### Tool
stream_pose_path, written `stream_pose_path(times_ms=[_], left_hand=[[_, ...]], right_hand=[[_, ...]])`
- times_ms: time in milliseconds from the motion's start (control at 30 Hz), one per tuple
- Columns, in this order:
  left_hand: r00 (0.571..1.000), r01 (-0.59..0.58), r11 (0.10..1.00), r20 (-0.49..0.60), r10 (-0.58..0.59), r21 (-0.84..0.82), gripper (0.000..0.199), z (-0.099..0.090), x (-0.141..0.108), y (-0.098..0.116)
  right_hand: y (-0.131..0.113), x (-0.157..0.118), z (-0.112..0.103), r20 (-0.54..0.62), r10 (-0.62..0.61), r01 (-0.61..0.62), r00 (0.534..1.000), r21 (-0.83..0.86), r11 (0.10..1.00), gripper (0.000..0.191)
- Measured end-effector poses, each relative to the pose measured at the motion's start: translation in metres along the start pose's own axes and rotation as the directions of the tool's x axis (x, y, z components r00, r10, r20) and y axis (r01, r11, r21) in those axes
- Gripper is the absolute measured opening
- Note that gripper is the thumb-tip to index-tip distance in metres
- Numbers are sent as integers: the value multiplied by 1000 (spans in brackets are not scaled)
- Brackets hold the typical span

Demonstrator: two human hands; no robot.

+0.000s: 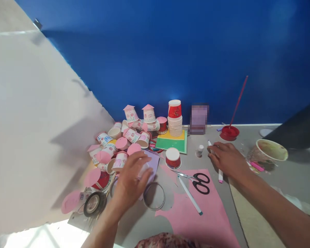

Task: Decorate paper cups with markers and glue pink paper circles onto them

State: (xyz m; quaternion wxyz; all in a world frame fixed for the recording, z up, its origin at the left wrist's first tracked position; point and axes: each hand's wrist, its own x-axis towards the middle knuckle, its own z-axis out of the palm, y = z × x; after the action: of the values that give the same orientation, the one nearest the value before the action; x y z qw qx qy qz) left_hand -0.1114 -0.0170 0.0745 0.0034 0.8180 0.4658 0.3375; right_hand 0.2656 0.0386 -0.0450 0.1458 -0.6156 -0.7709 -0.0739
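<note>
My right hand (228,159) has its fingers closed over a white marker with a pink end (220,176), close to the grey tabletop. Beside those fingertips stands a small white-capped bottle or glue stick (199,151). My left hand (132,177) hovers over lilac paper (155,161), its thumb and fingers curved and apart; a pale patch shows behind them, which I cannot make out. A roll of tape (164,200) lies just right of the left wrist. Between my hands are an upturned red-and-white paper cup (173,158), scissors with black handles (200,183), a teal-tipped marker (189,195) and cut pink paper (196,224).
Several decorated paper cups with pink tops (120,160) are heaped at the left by the wall. A stack of cups (175,125) stands on a green-and-yellow pad (170,145). At right are a red dish (229,134) with a stick and a stained tub (270,153).
</note>
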Motion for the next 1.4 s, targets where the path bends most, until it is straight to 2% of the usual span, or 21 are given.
stream_pose_path(times_ms=[67, 133, 167, 233, 267, 300, 333, 367, 400, 433, 467, 567, 633, 700, 833, 933, 1067, 1133, 1267, 1300, 1400], left_hand=[[977, 204, 973, -91, -195, 109, 20, -26, 4, -15], [906, 409, 895, -199, -374, 181, 21, -53, 3, -29], [866, 481, 853, -262, -427, 201, 21, -65, 0, -32], [806, 574, 799, -294, -513, 180, 22, -80, -8, -32], [801, 579, 803, -276, -531, 138, 21, -83, -13, -27], [822, 550, 830, -232, -520, 89, 19, -81, -18, -19], [864, 490, 871, -148, -481, 32, 16, -76, -23, -10], [911, 413, 910, 22, -412, -31, 14, -68, -27, 1], [931, 341, 933, 175, -320, -111, 13, -56, -32, 12], [927, 291, 938, 299, -227, -190, 14, -43, -35, 23], [916, 259, 930, 371, -151, -262, 17, -28, -39, 33], [880, 143, 906, 470, 67, -398, 24, 16, -45, 51], [837, 43, 890, 503, 216, -454, 27, 40, -48, 56], [813, -31, 880, 500, 298, -474, 27, 57, -50, 56], [790, -72, 879, 511, 339, -471, 26, 71, -52, 57], [767, -89, 896, 545, 340, -435, 22, 72, -54, 59], [751, -126, 914, 565, 342, -386, 18, 72, -58, 63], [751, -114, 921, 574, 326, -374, 23, 73, -57, 65], [773, -102, 957, 583, 249, -273, 46, 82, -51, 75], [770, -138, 963, 587, 251, -230, 45, 85, -49, 78], [737, -269, 954, 610, 292, -132, 23, 91, -44, 83]], right_hand=[[1, 1, -3, -22, -8, 8, 1000, 21, 1000, 34], [0, 2, -10, -51, 2, 2, 999, 76, 997, 35], [-1, 3, -15, -71, 21, -13, 997, 113, 994, 35], [-6, 4, -28, -128, 106, -79, 986, 199, 977, 34], [-9, 4, -35, -180, 151, -106, 972, 237, 966, 32], [-12, 5, -42, -210, 168, -105, 963, 283, 954, 31], [-16, 6, -49, -274, 206, -114, 940, 319, 941, 29], [-19, 7, -56, -272, 218, -115, 937, 347, 931, 30], [-23, 8, -62, -278, 253, -138, 927, 375, 917, 30], [-27, 9, -68, -297, 287, -154, 911, 400, 904, 27], [-30, 11, -74, -244, 303, -184, 921, 412, 892, 26], [-36, 15, -92, -78, 260, -223, 963, 315, 922, 24], [-37, 14, -101, 63, 209, -217, 976, 207, 954, 23], [-40, 7, -106, 213, 127, -163, 969, 160, 974, 23], [-58, -21, -97, 397, -73, -37, 915, 263, 964, 17], [-74, -38, -81, 447, -143, 41, 883, 230, 972, 20], [-77, -41, -70, 468, -45, -7, 882, 109, 994, 20], [-73, -39, -69, 468, -21, -18, 883, 79, 997, 19], [-65, -43, -76, 477, -33, 5, 878, 59, 998, 18], [-64, -47, -79, 475, -40, 13, 879, 59, 998, 18], [-55, -62, -88, 444, -35, 10, 895, 58, 998, 19]])
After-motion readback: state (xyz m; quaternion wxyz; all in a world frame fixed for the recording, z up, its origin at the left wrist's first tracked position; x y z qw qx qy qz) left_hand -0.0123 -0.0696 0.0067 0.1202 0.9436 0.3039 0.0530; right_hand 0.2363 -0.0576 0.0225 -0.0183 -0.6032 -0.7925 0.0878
